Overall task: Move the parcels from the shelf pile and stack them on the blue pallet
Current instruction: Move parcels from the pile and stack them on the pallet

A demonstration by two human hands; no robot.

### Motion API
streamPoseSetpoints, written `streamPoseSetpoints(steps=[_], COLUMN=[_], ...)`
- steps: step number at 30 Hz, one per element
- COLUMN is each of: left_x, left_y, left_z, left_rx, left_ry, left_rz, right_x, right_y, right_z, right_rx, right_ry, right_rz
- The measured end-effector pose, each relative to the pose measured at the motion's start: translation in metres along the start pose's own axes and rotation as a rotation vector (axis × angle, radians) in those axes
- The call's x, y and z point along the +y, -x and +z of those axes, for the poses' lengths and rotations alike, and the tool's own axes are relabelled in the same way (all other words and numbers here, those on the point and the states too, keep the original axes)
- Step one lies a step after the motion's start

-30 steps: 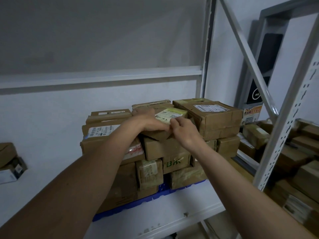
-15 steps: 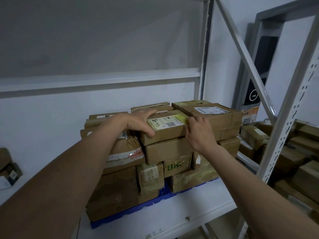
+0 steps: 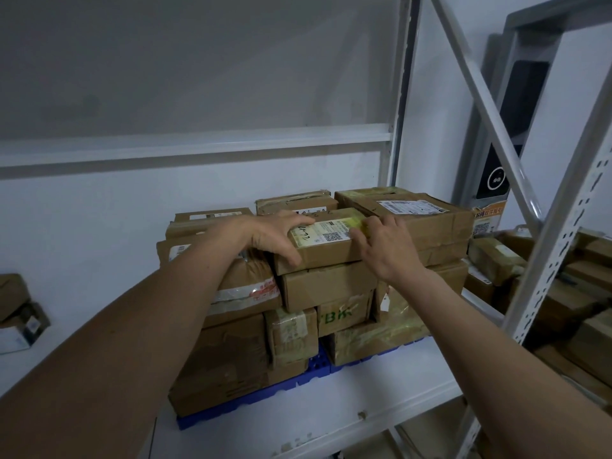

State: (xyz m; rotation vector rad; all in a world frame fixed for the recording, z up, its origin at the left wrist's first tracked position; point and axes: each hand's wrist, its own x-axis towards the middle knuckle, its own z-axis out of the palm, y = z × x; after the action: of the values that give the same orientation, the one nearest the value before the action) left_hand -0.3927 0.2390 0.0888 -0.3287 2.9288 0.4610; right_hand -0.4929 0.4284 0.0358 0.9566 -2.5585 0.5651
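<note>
brown parcels (image 3: 328,286), blue pallet (image 3: 251,402), white shelf (image 3: 331,415)

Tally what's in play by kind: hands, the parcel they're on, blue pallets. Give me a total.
Hands: 2, the left hand and the right hand
Parcel gripped by both hands: 1
Blue pallet under the stack: 1
Total: 4
</note>
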Motion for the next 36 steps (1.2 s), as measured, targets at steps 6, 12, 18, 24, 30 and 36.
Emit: streamPoseSetpoints(steps=[6,12,18,24,30,36], left_x=[0.002,0.007,0.015,0.01,-0.027,-0.086], left_y=[-0.004,-0.001,0.004,0.044,0.131,0.223], left_z=[0.017,0.024,0.024,0.016,0.025,0.06], left_rx=[0.14,0.187,0.18,0.44,0.634,0.556], left_ry=[-0.063,-0.084,-0.111,0.041,0.01,-0.023], left_rz=[-0.037,-0.058,-0.086,-0.139,-0.334,-0.637], right_x=[-0.001,-0.002,-0.002,-0.035,-0.128,-0.224], right_y=[0.0,0.0,0.001,0.007,0.021,0.067], right_z=[-0.003,-0.007,-0.009,-0.014,0.001,0.025], right_rx=[-0.025,-0.051,-0.068,0.068,0.068,-0.016], right_ry=[0.012,0.014,0.031,0.029,-0.076,-0.228], right_rz=[0.005,0.005,0.003,-0.201,-0.576,-0.828])
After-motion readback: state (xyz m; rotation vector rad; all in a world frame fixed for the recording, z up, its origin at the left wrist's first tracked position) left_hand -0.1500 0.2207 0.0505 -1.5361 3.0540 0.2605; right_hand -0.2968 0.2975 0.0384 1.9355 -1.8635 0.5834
